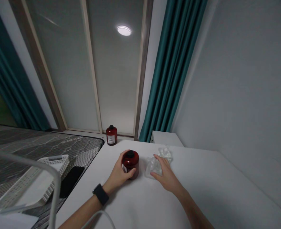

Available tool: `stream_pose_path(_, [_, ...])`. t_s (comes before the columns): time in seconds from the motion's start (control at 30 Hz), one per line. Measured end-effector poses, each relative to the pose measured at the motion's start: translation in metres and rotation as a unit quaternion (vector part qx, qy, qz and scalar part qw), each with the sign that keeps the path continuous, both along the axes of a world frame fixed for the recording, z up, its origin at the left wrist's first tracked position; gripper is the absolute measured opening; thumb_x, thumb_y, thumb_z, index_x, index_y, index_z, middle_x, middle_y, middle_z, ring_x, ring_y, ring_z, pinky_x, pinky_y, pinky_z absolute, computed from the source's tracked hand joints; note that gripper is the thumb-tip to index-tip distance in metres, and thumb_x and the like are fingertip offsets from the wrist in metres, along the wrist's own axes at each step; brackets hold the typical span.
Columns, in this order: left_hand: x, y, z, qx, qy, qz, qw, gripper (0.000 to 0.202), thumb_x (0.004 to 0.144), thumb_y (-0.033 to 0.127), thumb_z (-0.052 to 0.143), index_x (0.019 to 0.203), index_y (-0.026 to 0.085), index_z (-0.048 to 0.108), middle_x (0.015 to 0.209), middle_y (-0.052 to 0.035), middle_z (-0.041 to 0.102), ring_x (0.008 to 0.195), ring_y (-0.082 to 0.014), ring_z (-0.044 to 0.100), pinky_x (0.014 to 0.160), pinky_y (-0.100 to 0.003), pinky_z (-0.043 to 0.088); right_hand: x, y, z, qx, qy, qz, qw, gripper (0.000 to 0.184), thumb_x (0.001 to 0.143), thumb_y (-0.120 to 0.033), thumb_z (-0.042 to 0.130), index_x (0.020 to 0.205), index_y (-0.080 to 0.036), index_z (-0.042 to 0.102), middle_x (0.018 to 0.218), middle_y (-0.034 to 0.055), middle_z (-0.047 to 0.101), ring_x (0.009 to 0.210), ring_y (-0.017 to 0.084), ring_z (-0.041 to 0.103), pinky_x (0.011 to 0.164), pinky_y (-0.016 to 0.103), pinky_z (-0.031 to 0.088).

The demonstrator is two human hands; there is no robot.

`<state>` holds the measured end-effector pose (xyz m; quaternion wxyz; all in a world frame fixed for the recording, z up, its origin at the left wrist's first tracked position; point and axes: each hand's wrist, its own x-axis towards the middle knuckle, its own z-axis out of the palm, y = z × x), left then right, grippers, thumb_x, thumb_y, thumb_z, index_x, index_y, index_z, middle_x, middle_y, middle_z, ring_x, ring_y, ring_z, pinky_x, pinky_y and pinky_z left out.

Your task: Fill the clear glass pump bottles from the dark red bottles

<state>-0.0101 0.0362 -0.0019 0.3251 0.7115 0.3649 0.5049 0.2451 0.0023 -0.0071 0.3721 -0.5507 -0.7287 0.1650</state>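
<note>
The left hand [117, 171] wraps around a dark red jar [132, 163] with a black lid, on a white table [202, 197]. The right hand [165, 173] lies open and flat on a clear plastic bag [151, 168], just right of the jar. Another red jar [111, 135] stands past the far table edge.

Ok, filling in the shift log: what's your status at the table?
Left hand wrapped around dark red jar. Right hand flat on clear plastic wrap. Second red jar farther back, not between them.
</note>
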Motion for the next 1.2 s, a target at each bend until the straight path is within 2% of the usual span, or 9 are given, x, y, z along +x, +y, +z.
stream_pose_path(0.17, [-0.010, 0.003, -0.006, -0.004, -0.004, -0.011, 1.000, 0.070, 0.077, 0.027, 0.072, 0.139, 0.018, 0.040, 0.137, -0.0148, 0.053, 0.129, -0.0316, 0.053, 0.116, -0.051, 0.036, -0.002, 0.007, -0.004, -0.025, 0.016, 0.004, 1.000, 0.073, 0.079, -0.017, 0.068, 0.146, -0.022, 0.040, 0.135, 0.0134, 0.054, 0.128, 0.030, 0.048, 0.104, 0.051, 0.044])
stream_pose_path(0.37, [-0.017, 0.013, -0.004, 0.006, -0.005, 0.004, 1.000, 0.069, 0.077, 0.030, 0.072, 0.138, 0.017, 0.041, 0.137, -0.0156, 0.054, 0.128, -0.0325, 0.053, 0.114, -0.051, 0.039, -0.020, 0.039, -0.005, 0.022, 0.005, -0.020, 1.000, 0.071, 0.079, -0.018, 0.068, 0.145, -0.023, 0.041, 0.129, 0.0120, 0.057, 0.121, 0.030, 0.052, 0.099, 0.047, 0.048])
stream_pose_path(0.6, [-0.020, 0.014, -0.004, 0.004, -0.009, 0.010, 1.000, 0.067, 0.077, 0.029, 0.072, 0.136, 0.017, 0.042, 0.135, -0.0143, 0.056, 0.127, -0.0312, 0.055, 0.114, -0.050, 0.040, -0.042, 0.088, -0.012, 0.038, -0.014, -0.038, 0.998, 0.072, 0.079, -0.023, 0.070, 0.145, -0.023, 0.041, 0.132, 0.0114, 0.057, 0.123, 0.032, 0.050, 0.107, 0.049, 0.042])
stream_pose_path(0.73, [-0.019, 0.014, -0.005, -0.008, -0.007, 0.008, 1.000, 0.069, 0.076, 0.028, 0.073, 0.137, 0.016, 0.041, 0.135, -0.0152, 0.056, 0.127, -0.0316, 0.055, 0.114, -0.050, 0.039, -0.046, 0.106, -0.015, 0.047, -0.020, -0.044, 0.998, 0.069, 0.080, -0.025, 0.068, 0.144, -0.021, 0.042, 0.133, 0.0123, 0.057, 0.126, 0.032, 0.049, 0.109, 0.048, 0.040])
stream_pose_path(1.07, [-0.016, 0.007, 0.003, -0.011, -0.012, -0.004, 1.000, 0.070, 0.073, 0.027, 0.073, 0.136, 0.016, 0.044, 0.135, -0.0155, 0.057, 0.127, -0.0328, 0.055, 0.113, -0.051, 0.040, -0.049, 0.119, -0.018, 0.059, -0.036, -0.047, 0.997, 0.063, 0.079, -0.026, 0.066, 0.139, -0.020, 0.045, 0.131, 0.0136, 0.056, 0.125, 0.033, 0.050, 0.109, 0.052, 0.040])
stream_pose_path(1.2, [-0.014, 0.006, 0.004, -0.005, -0.010, -0.010, 1.000, 0.069, 0.074, 0.027, 0.071, 0.136, 0.016, 0.043, 0.135, -0.0153, 0.057, 0.127, -0.0322, 0.055, 0.113, -0.051, 0.040, -0.047, 0.113, -0.012, 0.067, -0.032, -0.038, 0.997, 0.067, 0.075, -0.019, 0.066, 0.139, -0.017, 0.046, 0.133, 0.0162, 0.052, 0.128, 0.035, 0.047, 0.109, 0.056, 0.038])
